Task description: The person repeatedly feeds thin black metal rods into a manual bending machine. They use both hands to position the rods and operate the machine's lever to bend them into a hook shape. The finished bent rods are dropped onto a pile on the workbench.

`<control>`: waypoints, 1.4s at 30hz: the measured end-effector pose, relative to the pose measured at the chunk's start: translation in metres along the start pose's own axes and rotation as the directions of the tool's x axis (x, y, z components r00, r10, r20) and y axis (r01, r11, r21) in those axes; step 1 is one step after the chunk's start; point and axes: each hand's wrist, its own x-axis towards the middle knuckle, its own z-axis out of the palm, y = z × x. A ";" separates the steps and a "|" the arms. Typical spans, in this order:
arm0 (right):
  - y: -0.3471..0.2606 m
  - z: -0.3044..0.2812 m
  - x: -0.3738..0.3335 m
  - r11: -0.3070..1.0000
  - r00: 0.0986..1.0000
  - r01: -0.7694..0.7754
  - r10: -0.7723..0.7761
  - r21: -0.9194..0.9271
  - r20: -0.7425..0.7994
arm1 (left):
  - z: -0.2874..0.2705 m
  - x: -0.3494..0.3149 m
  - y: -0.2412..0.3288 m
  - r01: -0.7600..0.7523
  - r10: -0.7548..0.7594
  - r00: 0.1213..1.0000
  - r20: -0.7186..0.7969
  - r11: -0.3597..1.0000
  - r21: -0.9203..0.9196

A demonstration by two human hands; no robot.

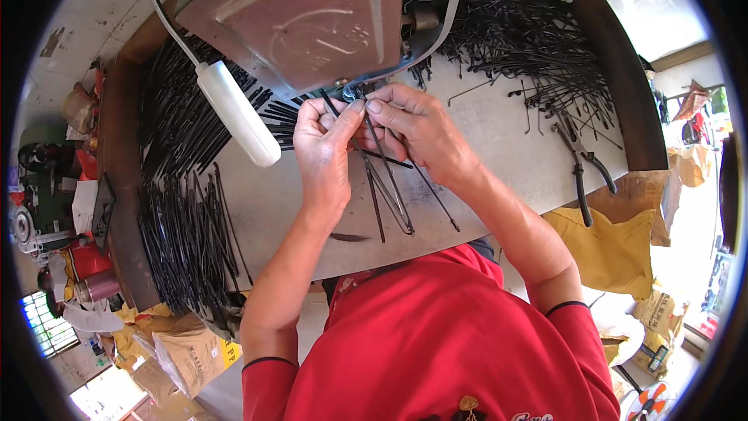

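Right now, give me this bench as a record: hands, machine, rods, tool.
Left hand: pinching a thin black rod
Right hand: close beside the left, fingers closed on the rod
Machine: reddish-brown housing, just beyond the hands
Left rods: lying in bunches
Right rods: tangled heap
Pliers: black-handled, on the tabletop's right side

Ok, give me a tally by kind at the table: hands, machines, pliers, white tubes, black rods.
Hands: 2, left hand and right hand
Machine: 1
Pliers: 1 pair
White tube: 1
Black rods: too many overlap to count
Total: 5, rods left out
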 end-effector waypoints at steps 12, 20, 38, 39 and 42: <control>0.003 0.003 0.007 0.993 0.998 -0.041 0.046 0.109 -0.039 | -0.001 0.005 -0.005 -0.001 0.000 0.999 -0.036 1.000 -0.026; 0.000 0.003 0.005 0.997 1.000 -0.027 0.028 0.076 -0.007 | -0.001 0.002 -0.004 -0.015 0.013 0.999 -0.038 0.999 -0.047; -0.003 0.008 0.003 0.997 0.998 -0.048 0.050 0.061 -0.024 | -0.007 0.008 0.007 0.052 -0.054 0.998 0.035 0.996 0.073; -0.001 0.007 0.001 0.996 0.998 -0.045 0.048 0.070 -0.037 | -0.007 0.008 0.005 0.022 -0.023 1.000 0.012 0.997 0.073; 0.009 0.007 0.005 0.996 0.999 0.016 -0.013 0.088 -0.038 | -0.005 0.007 0.005 0.006 -0.005 1.000 -0.018 0.997 0.080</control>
